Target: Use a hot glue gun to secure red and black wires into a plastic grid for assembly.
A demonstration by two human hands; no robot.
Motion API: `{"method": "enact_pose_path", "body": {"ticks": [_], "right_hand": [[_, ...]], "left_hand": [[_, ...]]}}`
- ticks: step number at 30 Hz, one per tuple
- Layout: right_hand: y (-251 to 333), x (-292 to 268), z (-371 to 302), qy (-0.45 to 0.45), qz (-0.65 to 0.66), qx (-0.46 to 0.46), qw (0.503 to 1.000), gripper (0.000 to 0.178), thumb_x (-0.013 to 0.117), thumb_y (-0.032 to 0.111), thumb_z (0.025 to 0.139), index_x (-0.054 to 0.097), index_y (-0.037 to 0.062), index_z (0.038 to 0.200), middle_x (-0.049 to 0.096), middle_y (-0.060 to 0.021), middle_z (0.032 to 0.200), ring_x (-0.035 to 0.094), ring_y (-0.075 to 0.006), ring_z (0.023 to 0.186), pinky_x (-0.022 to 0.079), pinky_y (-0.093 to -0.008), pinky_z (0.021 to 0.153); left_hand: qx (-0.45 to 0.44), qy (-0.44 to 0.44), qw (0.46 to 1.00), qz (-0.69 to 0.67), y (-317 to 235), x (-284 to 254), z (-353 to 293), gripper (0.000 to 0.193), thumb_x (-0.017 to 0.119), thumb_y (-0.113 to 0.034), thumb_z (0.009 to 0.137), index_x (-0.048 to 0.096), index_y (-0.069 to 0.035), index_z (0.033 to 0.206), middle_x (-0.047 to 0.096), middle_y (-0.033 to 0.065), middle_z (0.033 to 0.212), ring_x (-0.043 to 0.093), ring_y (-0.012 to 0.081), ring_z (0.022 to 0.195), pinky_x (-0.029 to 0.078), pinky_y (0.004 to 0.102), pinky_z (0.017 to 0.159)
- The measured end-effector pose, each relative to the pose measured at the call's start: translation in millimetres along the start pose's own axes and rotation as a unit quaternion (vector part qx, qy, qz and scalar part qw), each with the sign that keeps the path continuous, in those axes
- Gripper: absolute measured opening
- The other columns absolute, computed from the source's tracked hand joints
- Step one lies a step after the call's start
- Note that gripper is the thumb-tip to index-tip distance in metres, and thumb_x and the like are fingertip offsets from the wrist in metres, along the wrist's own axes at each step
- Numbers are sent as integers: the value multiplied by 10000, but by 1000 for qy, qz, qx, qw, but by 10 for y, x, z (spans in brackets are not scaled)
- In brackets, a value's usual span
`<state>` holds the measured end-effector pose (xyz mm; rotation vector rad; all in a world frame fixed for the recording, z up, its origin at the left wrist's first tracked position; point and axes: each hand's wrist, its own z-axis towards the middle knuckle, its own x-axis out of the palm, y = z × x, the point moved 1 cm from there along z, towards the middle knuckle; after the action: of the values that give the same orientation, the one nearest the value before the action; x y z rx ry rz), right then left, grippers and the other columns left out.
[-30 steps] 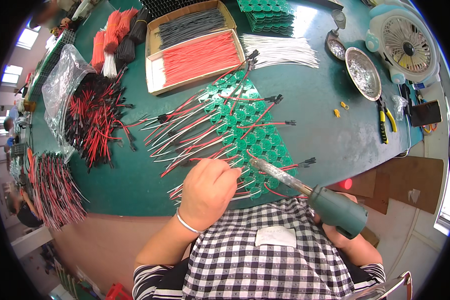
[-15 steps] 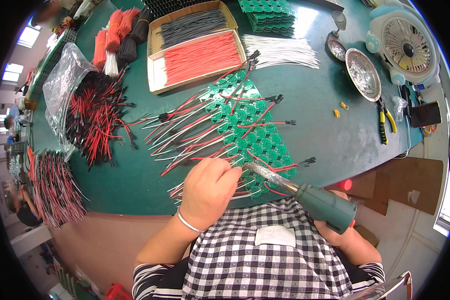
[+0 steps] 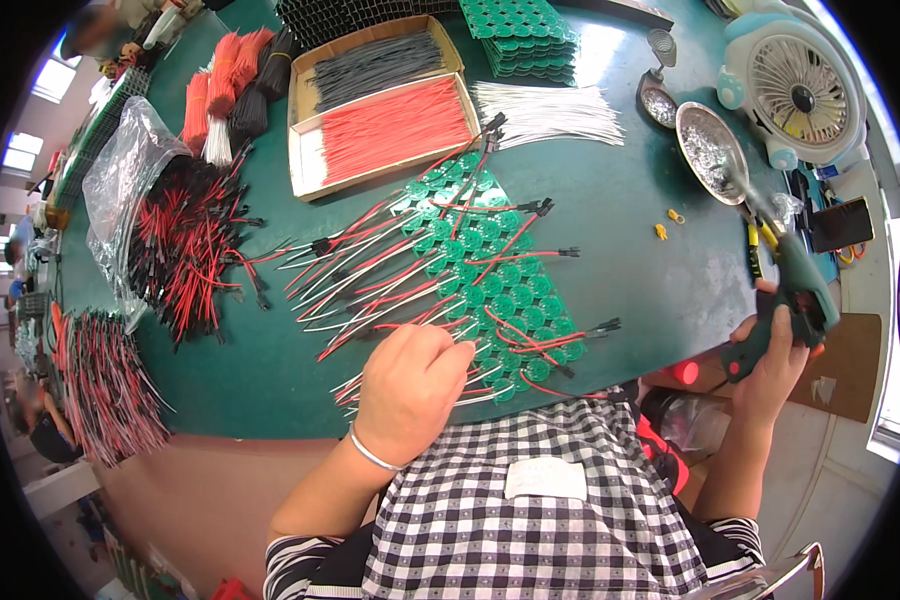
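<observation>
My left hand, fingers closed in a pinch, rests over the near left edge of a panel of round green circuit boards. Red and white wires fan out leftward from the panel, and some run under that hand; what its fingertips hold is hidden. At the right, my right hand grips a green soldering gun by its handle. The gun's metal tip reaches into a round metal dish containing silvery bits. Red leads with black connectors lie across the panel.
Behind the panel stand a box of red wires, a box of dark wires and white wires. Leads spill from a plastic bag at left. A fan, pliers and a small pan stand at right.
My right hand has swung the soldering gun from the panel, beside my left fingertips, rightward and away to the metal dish. Another red lead with a black connector now shows on the panel.
</observation>
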<state>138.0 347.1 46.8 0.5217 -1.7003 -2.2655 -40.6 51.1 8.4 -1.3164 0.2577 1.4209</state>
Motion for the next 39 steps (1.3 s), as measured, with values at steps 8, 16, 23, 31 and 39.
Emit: {"method": "enact_pose_path", "body": {"ticks": [8,16,23,31,39], "right_hand": [[228,49,-679,357,66,122,924,396,562,182,898,521,-5,1244,642,-130,1075,645,-193,686,531,-334,670],[177,174,-715,481,-164,-50,860,316,673,16,736,687,39,1050,678,-133,1106,611,-340,1038,462,-407,900],[168,205,-732,479,-177,-55,858,344,699,35,736,690,44,1079,674,-129,1129,581,-334,1077,446,-416,928],[178,251,-737,466,-169,-39,867,322,679,23,747,684,34,1069,679,-124,1075,614,-311,1002,443,-409,922],[95,126,-809,394,-61,106,911,231,588,-24,784,668,5,999,687,-70,885,664,-184,654,458,-367,849]], "left_hand": [[3,-18,1000,-14,58,9,-39,243,742,32,661,690,-65,877,572,46,772,568,240,677,464,350,585],[0,-14,1000,-12,68,14,-55,256,736,25,655,696,-73,889,567,43,770,568,236,675,467,349,585],[-3,-7,1000,-10,69,2,-41,272,731,26,642,695,-72,892,569,45,783,569,239,689,470,349,592],[-5,-5,1000,-14,74,-2,-39,278,732,27,636,690,-66,894,567,49,789,565,243,688,471,354,598],[-10,1,1000,-9,45,-13,-19,249,736,19,660,688,-64,889,568,52,785,566,245,689,470,356,599]]}}
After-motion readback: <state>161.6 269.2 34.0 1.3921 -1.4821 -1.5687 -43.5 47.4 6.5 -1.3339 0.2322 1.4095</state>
